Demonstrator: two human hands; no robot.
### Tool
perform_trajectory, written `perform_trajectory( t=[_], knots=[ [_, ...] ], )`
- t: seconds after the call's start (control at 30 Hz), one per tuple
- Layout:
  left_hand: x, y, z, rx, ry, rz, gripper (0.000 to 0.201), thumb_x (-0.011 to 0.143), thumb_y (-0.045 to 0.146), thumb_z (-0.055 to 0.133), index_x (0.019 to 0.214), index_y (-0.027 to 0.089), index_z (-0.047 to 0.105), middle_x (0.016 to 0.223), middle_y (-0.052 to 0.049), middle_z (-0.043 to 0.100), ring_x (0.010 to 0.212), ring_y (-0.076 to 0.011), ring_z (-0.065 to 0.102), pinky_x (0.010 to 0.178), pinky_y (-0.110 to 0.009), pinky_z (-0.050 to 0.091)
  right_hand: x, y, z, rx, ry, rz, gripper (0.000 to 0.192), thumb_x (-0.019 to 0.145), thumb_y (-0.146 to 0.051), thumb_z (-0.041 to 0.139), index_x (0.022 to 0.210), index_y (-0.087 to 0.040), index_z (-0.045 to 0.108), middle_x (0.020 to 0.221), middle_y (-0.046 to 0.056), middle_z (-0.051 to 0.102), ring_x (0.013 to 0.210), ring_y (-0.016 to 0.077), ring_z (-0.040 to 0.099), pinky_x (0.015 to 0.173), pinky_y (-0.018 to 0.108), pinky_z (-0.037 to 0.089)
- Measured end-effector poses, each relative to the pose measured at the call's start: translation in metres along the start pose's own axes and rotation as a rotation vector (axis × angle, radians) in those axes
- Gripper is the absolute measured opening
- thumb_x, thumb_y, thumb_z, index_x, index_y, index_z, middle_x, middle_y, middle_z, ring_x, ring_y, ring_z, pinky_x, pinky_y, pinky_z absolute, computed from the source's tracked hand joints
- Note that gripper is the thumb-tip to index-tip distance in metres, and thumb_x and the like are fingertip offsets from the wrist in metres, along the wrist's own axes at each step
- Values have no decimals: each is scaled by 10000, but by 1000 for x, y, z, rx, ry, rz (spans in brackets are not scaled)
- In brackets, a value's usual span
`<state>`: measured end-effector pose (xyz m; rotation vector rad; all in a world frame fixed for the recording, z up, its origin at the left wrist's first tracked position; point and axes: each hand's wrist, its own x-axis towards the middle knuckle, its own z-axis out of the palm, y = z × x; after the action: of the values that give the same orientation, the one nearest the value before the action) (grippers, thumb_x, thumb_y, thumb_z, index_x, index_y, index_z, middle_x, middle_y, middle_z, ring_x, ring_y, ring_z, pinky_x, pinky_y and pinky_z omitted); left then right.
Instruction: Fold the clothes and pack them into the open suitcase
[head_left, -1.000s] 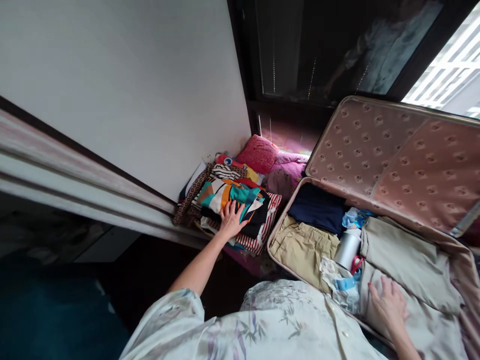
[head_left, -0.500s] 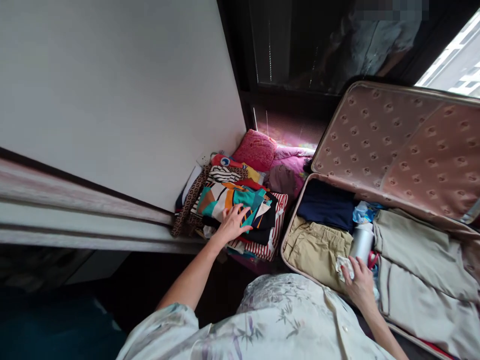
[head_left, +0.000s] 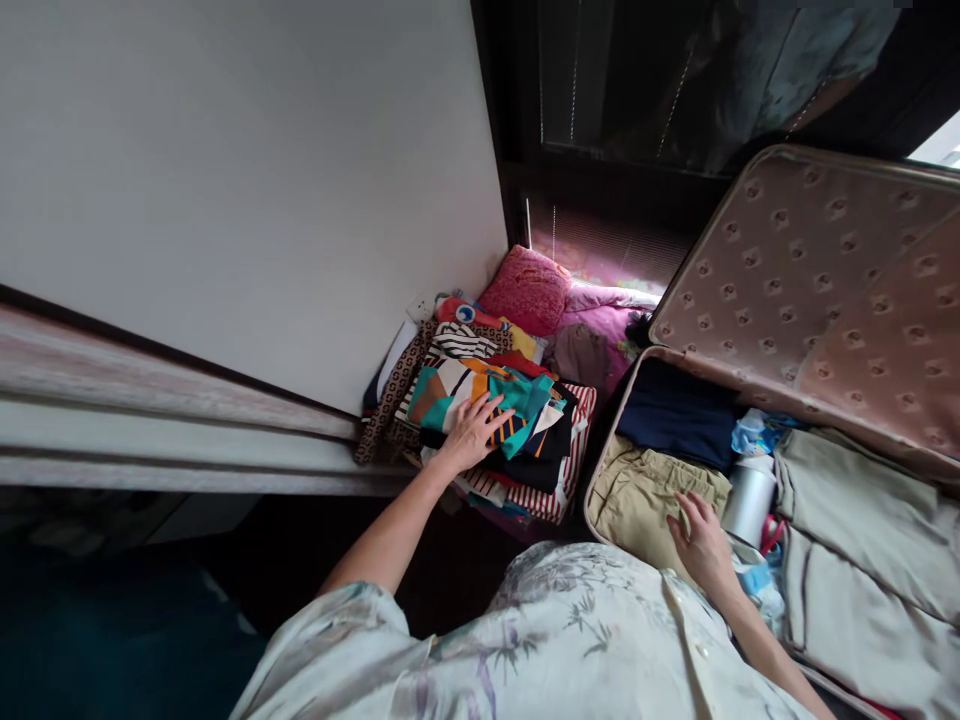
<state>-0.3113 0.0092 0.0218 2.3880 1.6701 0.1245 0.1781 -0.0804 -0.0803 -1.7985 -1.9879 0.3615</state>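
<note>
My left hand (head_left: 474, 435) lies with spread fingers on a teal, orange and white patterned garment (head_left: 517, 395). That garment rests on top of a pile of folded clothes, with a red-and-white striped piece (head_left: 579, 440) showing at the side. Over the folded khaki pants (head_left: 626, 490) in the open suitcase (head_left: 592, 500), my right hand (head_left: 703, 548) is held with its fingers apart and nothing in them. Close to its right, a silver cylinder (head_left: 750, 500) lies in the gap between the clothes, with a blue-and-white packet (head_left: 757, 575) below it.
The suitcase lid (head_left: 825, 270) leans back beside the dark window. Dark navy clothing (head_left: 675, 410) and grey folded garments (head_left: 862, 520) fill other parts of the case. A pink cushion (head_left: 525, 290) sits behind the pile, against the white wall (head_left: 300, 180).
My right hand has moved left off the white crumpled item by the cylinder, which no longer shows under it. My left hand stays on the pile. The view has shifted slightly left.
</note>
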Motion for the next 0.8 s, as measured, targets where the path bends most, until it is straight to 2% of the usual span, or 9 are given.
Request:
perform_trajectory(
  t=[0.13, 0.2, 0.27, 0.33, 0.4, 0.47, 0.57, 0.67, 0.8],
  knots=[
    [6, -3, 0, -96, 29, -31, 554, 896, 155, 633, 1416, 344, 632, 1606, -74, 461, 1529, -318, 330, 1211, -564, 258, 26, -40, -13, 126, -73, 22, 466, 941, -465, 447, 1220, -162, 666, 1317, 220, 617, 1187, 340, 638, 1000, 534, 543],
    [11, -6, -1, -179, 60, -79, 508, 905, 129, 590, 1359, 340, 676, 1543, -52, 544, 1491, -289, 408, 1202, -544, 298, 43, -68, -19, 249, -174, 49, 472, 924, -483, 474, 1219, -173, 673, 1265, 201, 655, 1096, 319, 680, 970, 519, 556],
    [18, -11, -2, -276, 100, -138, 495, 900, 107, 556, 1324, 316, 699, 1450, -45, 633, 1426, -260, 502, 1189, -513, 349, 61, -102, -22, 429, -365, 120, 489, 895, -524, 537, 1213, -181, 679, 1162, 172, 706, 971, 293, 712, 911, 489, 576],
    [23, -16, -3, -347, 142, -186, 478, 888, 105, 539, 1292, 288, 718, 1361, -48, 695, 1348, -244, 582, 1162, -475, 407, 78, -143, -21, 683, -630, 233, 527, 852, -576, 631, 1196, -179, 680, 1082, 150, 740, 944, 283, 723, 900, 459, 578],
    [26, -19, -3, -375, 189, -202, 457, 876, 121, 533, 1258, 270, 734, 1307, -51, 725, 1298, -242, 623, 1136, -451, 444, 96, -186, -14, 1012, -885, 397, 561, 820, -612, 699, 1167, -173, 667, 1084, 141, 747, 960, 263, 729, 922, 433, 569],
    [25, -20, -1, -376, 241, -174, 439, 873, 143, 513, 1232, 257, 741, 1284, -53, 737, 1287, -245, 633, 1123, -445, 456, 115, -226, -3, 1321, -1027, 591, 580, 807, -634, 728, 1129, -160, 633, 1021, 128, 749, 919, 236, 736, 928, 417, 560],
    [16, -17, 3, -362, 315, -72, 438, 891, 170, 463, 1228, 237, 734, 1282, -65, 737, 1301, -251, 625, 1117, -450, 448, 148, -273, 16, 1617, -1012, 777, 545, 867, -651, 670, 1094, -162, 588, 929, 93, 737, 911, 215, 733, 884, 388, 563],
    [4, -10, 9, -293, 383, 3, 432, 935, 204, 438, 1266, 216, 715, 1317, -99, 717, 1317, -273, 610, 1141, -483, 395, 174, -302, 35, 1697, -959, 841, 452, 900, -594, 647, 1039, -166, 607, 857, 57, 710, 839, 205, 714, 781, 375, 579],
    [-10, 3, 14, -204, 397, 83, 386, 999, 284, 433, 1234, 193, 726, 1332, -141, 701, 1326, -303, 597, 1153, -512, 356, 181, -321, 66, 1519, -627, 789, 219, 779, -305, 763, 853, -191, 591, 670, -37, 612, 637, 159, 620, 648, 344, 564]
  ],
)
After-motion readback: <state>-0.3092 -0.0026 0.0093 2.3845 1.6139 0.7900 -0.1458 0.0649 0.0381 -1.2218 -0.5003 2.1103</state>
